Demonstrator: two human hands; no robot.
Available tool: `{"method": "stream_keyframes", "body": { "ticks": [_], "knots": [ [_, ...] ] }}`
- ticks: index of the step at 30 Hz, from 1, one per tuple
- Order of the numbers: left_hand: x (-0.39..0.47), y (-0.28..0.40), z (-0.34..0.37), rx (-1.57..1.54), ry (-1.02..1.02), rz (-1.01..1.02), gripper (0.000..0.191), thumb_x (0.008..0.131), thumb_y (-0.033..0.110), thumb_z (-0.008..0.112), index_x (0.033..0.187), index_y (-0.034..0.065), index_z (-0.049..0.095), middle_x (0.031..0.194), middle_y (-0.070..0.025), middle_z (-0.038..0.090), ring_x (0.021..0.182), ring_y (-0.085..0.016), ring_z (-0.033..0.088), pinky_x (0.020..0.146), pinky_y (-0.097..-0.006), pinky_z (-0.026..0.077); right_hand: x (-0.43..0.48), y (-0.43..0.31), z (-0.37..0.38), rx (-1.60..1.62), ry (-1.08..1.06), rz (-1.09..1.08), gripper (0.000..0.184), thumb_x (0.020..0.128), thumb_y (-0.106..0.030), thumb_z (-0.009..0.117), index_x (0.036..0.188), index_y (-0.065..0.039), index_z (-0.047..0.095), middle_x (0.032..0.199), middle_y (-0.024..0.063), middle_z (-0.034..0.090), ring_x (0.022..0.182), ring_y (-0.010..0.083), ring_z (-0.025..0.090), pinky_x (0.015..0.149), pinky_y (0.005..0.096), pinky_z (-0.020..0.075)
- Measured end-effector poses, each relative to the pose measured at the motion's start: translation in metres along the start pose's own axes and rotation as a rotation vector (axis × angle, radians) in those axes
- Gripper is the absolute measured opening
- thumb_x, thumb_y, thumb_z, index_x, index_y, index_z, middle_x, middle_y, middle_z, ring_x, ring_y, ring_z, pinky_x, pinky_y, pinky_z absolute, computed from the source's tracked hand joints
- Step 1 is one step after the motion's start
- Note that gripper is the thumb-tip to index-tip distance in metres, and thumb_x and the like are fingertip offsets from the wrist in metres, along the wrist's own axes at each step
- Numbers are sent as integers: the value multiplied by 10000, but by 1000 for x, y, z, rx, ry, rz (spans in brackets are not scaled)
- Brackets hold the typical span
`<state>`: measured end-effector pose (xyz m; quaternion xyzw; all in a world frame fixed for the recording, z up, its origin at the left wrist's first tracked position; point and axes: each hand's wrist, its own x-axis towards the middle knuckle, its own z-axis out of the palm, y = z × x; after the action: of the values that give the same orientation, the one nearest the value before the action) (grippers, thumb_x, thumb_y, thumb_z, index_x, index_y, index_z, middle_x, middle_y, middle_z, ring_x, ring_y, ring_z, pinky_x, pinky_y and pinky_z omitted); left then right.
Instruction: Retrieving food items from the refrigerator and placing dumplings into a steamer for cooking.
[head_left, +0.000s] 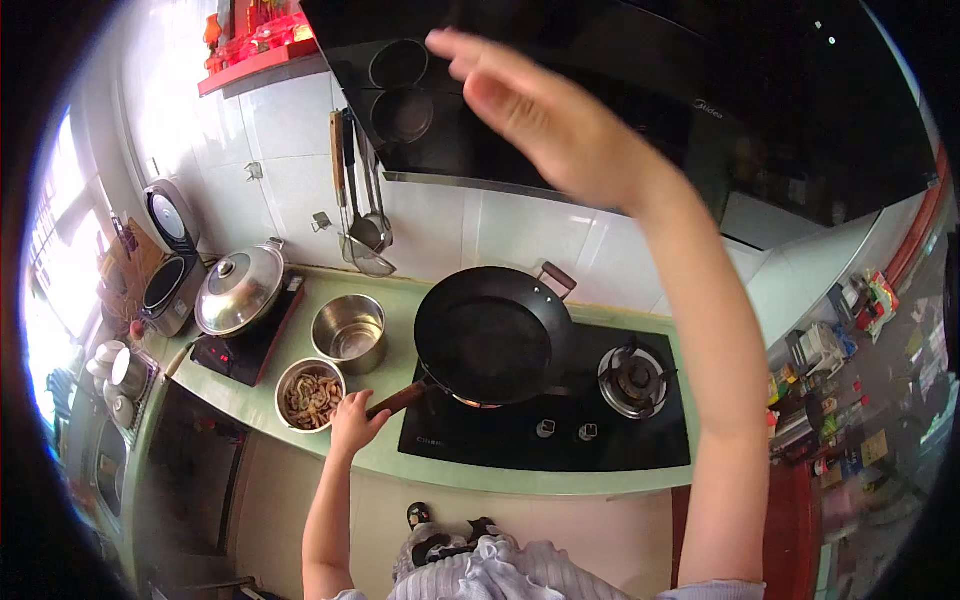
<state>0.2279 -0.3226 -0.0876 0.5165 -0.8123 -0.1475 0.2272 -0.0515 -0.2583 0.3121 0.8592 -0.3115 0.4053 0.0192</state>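
A black wok (487, 337) with a wooden handle stands over the left burner of a black glass gas hob (480, 442). My left hand (356, 421) is at the tip of the wok's handle, beside a steel bowl (279, 405) of brown sliced food; how firmly the fingers close on the handle cannot be told. High in front of the range hood (637, 90), my right hand (540, 120) is raised, slightly blurred, with fingers extended and nothing visible in it. An empty-looking steel pot (351, 330) stands between the bowl and the wok.
Left of the pot, a lidded steel pan (240, 289) sits on an induction cooker (251, 360), near an open rice cooker (171, 296). Ladles and a strainer (364, 255) hang on the tiled wall. The right burner (637, 381) is bare. Packages crowd shelves (817, 375) at right.
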Motion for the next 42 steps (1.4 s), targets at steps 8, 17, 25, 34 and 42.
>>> {"method": "stream_keyframes", "body": {
  "ticks": [8, 17, 25, 34, 42],
  "knots": [
    [39, -1, 3, 329, -588, 118, 452, 676, 308, 605, 1036, 65, 479, 798, -178, 625, 760, -363, 610, 684, -442, 487, -73, 0, 38, 45, -165, 206, 681, 850, -529, 410, 1326, -51, 316, 1324, 129, 385, 1197, 254, 407, 970, 359, 338],
    [41, 13, -7, 291, -720, 112, 355, 691, 225, 543, 978, 38, 448, 792, -202, 619, 762, -377, 609, 690, -450, 486, -206, 14, 48, 121, -38, 649, 498, 888, -271, 496, 1312, -69, 333, 1270, 144, 440, 1181, 253, 425, 948, 365, 361],
    [54, 0, -13, 312, -734, 119, 374, 712, 269, 548, 996, 48, 446, 789, -211, 617, 765, -368, 612, 692, -447, 488, -298, 11, 105, 349, 111, 960, 441, 901, -140, 457, 1312, -55, 321, 1241, 148, 467, 1140, 230, 467, 922, 347, 382],
    [94, -80, 29, -1170, -596, -797, 597, 830, 436, 524, 1180, -31, 398, 1000, -224, 560, 878, -298, 592, 763, -344, 501, -351, -10, 253, 841, 510, 1223, 381, 915, -227, 451, 1230, -14, 416, 1131, 139, 546, 1003, 199, 544, 847, 316, 429],
    [162, -138, 132, -1787, -180, -1243, 471, 845, 330, 473, 1166, -12, 429, 1010, -248, 543, 821, -330, 598, 644, -329, 565, -352, -62, 323, 986, 517, 1487, 321, 942, -155, 359, 1239, -40, 401, 1153, 121, 525, 1011, 191, 534, 867, 316, 409]
  ]
}}
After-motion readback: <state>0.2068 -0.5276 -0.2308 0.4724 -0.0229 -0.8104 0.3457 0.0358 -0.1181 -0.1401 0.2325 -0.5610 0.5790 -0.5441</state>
